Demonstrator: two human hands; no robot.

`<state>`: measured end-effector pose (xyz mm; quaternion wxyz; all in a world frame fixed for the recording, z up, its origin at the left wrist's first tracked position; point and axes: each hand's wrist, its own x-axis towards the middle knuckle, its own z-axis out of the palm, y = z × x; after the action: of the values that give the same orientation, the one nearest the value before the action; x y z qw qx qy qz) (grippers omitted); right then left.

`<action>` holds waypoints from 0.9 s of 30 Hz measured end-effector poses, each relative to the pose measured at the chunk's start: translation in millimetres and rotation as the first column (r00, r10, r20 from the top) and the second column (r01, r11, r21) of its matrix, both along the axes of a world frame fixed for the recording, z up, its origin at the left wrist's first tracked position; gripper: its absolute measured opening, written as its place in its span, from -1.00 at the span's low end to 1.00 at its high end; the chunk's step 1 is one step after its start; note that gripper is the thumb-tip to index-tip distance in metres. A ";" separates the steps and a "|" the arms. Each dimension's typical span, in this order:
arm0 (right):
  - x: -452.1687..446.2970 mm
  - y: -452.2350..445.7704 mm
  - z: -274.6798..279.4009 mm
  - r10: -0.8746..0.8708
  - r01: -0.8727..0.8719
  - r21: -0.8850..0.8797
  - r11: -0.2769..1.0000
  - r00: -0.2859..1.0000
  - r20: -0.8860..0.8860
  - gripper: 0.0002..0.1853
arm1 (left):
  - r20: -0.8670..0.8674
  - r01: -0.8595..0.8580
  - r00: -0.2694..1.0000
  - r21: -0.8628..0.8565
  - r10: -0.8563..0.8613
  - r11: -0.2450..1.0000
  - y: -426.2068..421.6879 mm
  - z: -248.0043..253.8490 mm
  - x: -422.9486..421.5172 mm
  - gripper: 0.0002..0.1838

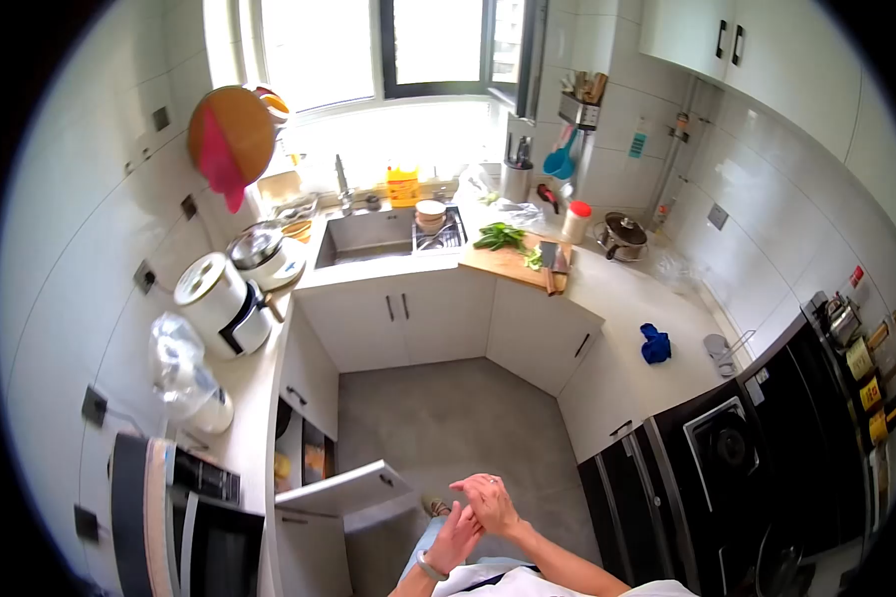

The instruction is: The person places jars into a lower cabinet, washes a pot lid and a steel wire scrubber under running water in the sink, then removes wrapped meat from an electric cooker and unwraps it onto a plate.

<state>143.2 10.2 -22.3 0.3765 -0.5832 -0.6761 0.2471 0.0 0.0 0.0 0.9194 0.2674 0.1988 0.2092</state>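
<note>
Held low in front of my body, my two hands touch each other above the floor. My left hand [452, 540], with a band at its wrist, is turned palm up and its fingers reach toward the other hand. My right hand [489, 503] lies across the left fingertips, its fingers stretched out to the left. I see no object in either hand. Left of them, a cabinet door [353, 489] stands swung out, showing a few items inside. Some fingers overlap and are partly hidden.
Sink [353, 238] under the window. Cutting board [503, 261] bears green vegetables [500, 236] and a cleaver [554, 260]. A lidded pot [623, 237] and blue cloth [655, 343] lie along the right counter, beyond the stove [702, 478]. Rice cooker [212, 298] and microwave [224, 542] stand left.
</note>
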 end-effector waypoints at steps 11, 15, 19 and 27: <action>184.7 98.6 -52.0 -0.477 0.449 -0.522 0.725 0.874 0.090 -0.64 | 0.232 0.138 0.958 0.138 -0.167 0.981 222.5 48.9 17.0 -0.37; 236.2 104.3 -71.7 -0.589 0.457 -0.596 0.660 0.807 -0.033 -0.61 | -0.021 -0.084 0.995 0.271 0.093 0.959 277.7 70.5 24.0 -0.50; 289.0 147.2 -76.4 -0.694 0.474 -0.577 0.665 0.678 -0.243 -0.54 | -0.094 -0.147 0.982 0.165 0.164 0.975 314.3 47.5 27.5 -0.55; 461.4 363.8 -43.2 -0.616 0.596 -0.176 0.784 0.712 -0.337 -0.53 | -0.303 -0.329 0.901 -0.008 0.311 0.944 367.1 -1.8 82.0 -0.58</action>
<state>604.6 374.0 -65.5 0.5431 -0.7235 -0.3552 0.2353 82.0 367.1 -1.8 0.8395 0.2321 0.3821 0.3089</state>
